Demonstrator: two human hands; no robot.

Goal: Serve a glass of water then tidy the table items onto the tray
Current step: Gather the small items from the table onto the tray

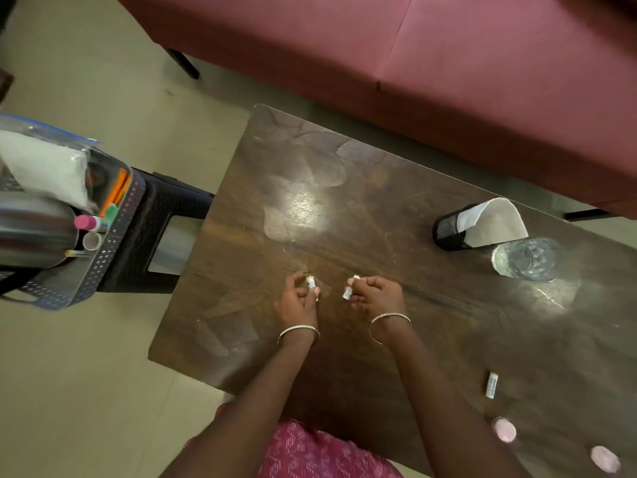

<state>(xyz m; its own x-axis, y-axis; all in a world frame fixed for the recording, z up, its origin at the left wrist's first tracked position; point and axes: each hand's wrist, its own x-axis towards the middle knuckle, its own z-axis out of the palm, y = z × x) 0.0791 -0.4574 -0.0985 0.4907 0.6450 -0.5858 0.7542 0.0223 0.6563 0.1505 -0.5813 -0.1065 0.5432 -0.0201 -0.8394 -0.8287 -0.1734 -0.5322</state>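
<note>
Left hand (298,300) pinched a battery (311,282) and right hand (377,293) a 2nd battery (348,293), both well left of the filled glass (527,258), prob. gathered for the tray (113,243) farther left; 3rd battery (492,384) lay on the table (344,167), person's side of glass.

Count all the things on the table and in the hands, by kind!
Batteries: 3 (left hand, right hand, lying on table)
Pink round pieces: 2
Glass of water: 1
Black mesh cup: 1
White paper in it: 1
Total: 8
</note>
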